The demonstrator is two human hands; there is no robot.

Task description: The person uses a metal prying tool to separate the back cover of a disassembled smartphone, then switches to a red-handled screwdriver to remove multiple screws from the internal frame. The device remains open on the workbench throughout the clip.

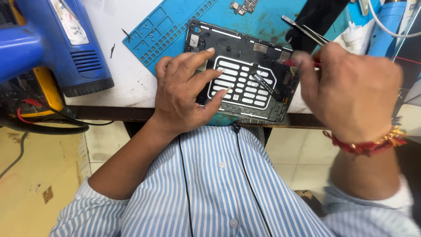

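The left hand point(184, 94) spreads its fingers flat, grasping nothing, pressing on the opened tablet frame point(241, 72) at centre frame. The right hand point(351, 94), centre right, curls closed around a thin red-handled tool point(293, 62) whose tip meets the frame's right edge. The frame lies on a blue work mat point(166, 30) in the upper middle, overhanging the bench's near edge. Metal tweezers point(302, 30) rest on the mat above the right hand. A blue heat gun point(57, 39) sits upper left.
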